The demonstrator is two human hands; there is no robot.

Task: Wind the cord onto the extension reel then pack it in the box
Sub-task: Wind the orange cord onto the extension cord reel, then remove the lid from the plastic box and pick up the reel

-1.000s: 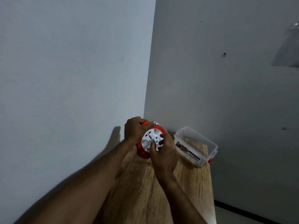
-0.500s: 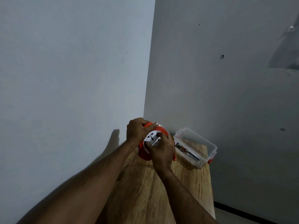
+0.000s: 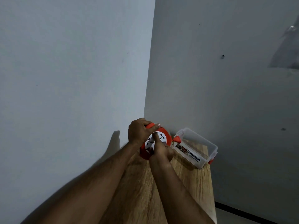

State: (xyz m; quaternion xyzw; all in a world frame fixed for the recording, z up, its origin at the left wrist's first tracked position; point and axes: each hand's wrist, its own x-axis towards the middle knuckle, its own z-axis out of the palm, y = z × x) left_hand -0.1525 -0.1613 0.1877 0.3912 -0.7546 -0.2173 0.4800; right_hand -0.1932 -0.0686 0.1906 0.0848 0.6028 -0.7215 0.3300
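Observation:
An orange extension reel [image 3: 166, 134] with a white socket face [image 3: 161, 137] is held upright above the far end of the wooden table. My left hand [image 3: 139, 132] grips its orange handle at the top. My right hand [image 3: 161, 151] lies over the lower right of the white face, fingers curled against it, one finger reaching up across the face. The cord is hidden. A clear plastic box [image 3: 200, 148] with orange latches and a printed label stands open just right of the reel.
The narrow wooden table [image 3: 191, 191] sits in a room corner, with a pale wall [image 3: 72, 94] close on the left and a grey wall [image 3: 226, 94] behind. The table's right edge drops to the floor [image 3: 242, 219].
My right hand has shifted lower on the reel's white face, turning round it, and more of the face shows at the top. My left hand keeps its grip on the handle.

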